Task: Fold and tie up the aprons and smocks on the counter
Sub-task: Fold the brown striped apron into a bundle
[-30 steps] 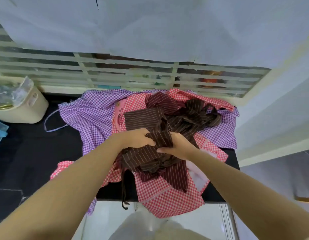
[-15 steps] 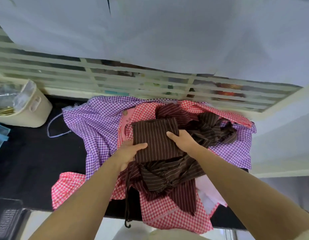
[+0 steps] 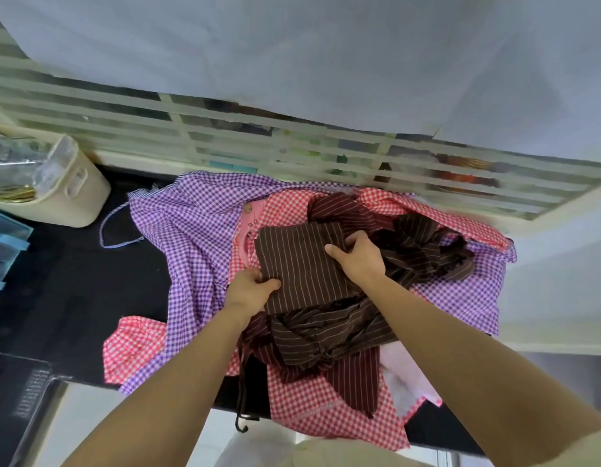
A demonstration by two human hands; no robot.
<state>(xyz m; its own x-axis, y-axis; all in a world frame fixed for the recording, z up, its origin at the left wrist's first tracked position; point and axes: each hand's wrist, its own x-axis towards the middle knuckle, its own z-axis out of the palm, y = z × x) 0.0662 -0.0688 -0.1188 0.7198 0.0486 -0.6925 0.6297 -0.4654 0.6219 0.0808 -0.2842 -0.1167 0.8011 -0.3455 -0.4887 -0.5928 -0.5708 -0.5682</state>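
Left hand (image 3: 250, 288) pinches, right hand (image 3: 358, 259) grips the folded brown striped apron (image 3: 299, 264); best hold its layers square and flat

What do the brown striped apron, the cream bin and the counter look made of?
The brown striped apron looks like thin woven cloth, matte: it creases and drapes. The cream bin is likely moulded plastic, smooth, with a cut-out handle slot. The counter is a hard black slab, perhaps stone; unclear.

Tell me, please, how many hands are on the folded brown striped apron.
2: left hand grips the apron at its near-left corner; right hand holds its right edge.
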